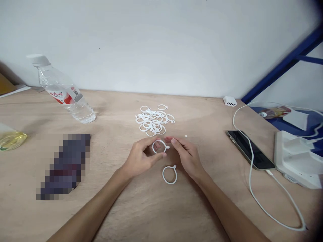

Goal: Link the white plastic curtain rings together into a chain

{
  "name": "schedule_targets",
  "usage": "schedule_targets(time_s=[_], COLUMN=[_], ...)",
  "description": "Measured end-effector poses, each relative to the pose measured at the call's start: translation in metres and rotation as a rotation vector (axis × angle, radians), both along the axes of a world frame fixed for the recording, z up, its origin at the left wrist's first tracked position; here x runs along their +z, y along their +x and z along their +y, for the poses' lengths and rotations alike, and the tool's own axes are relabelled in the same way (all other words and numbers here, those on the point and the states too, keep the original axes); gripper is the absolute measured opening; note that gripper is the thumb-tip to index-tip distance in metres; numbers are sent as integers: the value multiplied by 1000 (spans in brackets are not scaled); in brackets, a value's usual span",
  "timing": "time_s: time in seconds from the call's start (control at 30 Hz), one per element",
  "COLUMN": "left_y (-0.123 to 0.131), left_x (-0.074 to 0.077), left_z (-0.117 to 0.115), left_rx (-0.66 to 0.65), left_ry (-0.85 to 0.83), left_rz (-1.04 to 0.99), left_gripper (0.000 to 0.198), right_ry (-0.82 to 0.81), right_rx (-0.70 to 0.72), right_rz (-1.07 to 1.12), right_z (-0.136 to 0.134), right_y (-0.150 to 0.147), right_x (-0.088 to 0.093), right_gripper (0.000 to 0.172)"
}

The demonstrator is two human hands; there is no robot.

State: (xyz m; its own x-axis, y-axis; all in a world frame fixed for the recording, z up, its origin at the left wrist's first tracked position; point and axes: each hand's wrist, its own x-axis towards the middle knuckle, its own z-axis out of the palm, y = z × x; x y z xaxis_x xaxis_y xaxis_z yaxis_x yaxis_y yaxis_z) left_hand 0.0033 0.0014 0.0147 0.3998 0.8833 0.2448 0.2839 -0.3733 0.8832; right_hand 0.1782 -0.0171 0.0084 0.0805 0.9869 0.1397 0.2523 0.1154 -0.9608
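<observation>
My left hand (138,156) pinches a white plastic curtain ring (167,147) between thumb and fingers, its small eyelet pointing right. Close to that eyelet is my right hand (188,155), thumb and fingertips pressed together; whatever they hold, if anything, is too small to make out. Another white ring (163,176) with an eyelet lies on the table below and between the hands. Beyond my fingers sits a loose pile of similar white rings (153,121). A tiny white piece (186,136) rests just past my right hand.
A clear water bottle (68,97) leans at the back left, near a blurred-out dark item (67,164). On the right lie a phone (248,148) with a looping white cable (250,188) and a white power strip (292,154). A small white box (230,101) stands by the wall.
</observation>
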Motion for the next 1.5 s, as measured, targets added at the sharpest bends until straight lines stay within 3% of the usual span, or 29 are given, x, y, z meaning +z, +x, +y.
schedule_targets(time_s=[0.17,0.33,0.57,0.8,0.97,1.13,1.33,1.5], left_y=[3,3,2,3,4,5,3,0], left_x=[2,7,-2,-3,-6,-9,-9,-12], left_z=[-3,-3,1,2,2,3,2,1], left_rx=[-151,-194,-117,-45,-3,56,117,67], left_ry=[231,243,259,298,320,304,253,297], left_rz=[245,320,259,285,348,374,241,123], left_gripper=[25,22,19,27,34,38,54,57], right_ry=[26,2,119,194,182,138,-32,-227], right_rx=[-68,-12,85,115,81,120,45,120], right_rz=[-153,-274,-539,-629,-591,-471,-97,202], right_z=[6,11,24,20,17,12,-1,-10], right_y=[2,3,0,-1,0,6,4,-11], right_x=[-4,-3,-7,-11,-8,-2,8,21], right_gripper=[34,37,45,34,16,9,21,28])
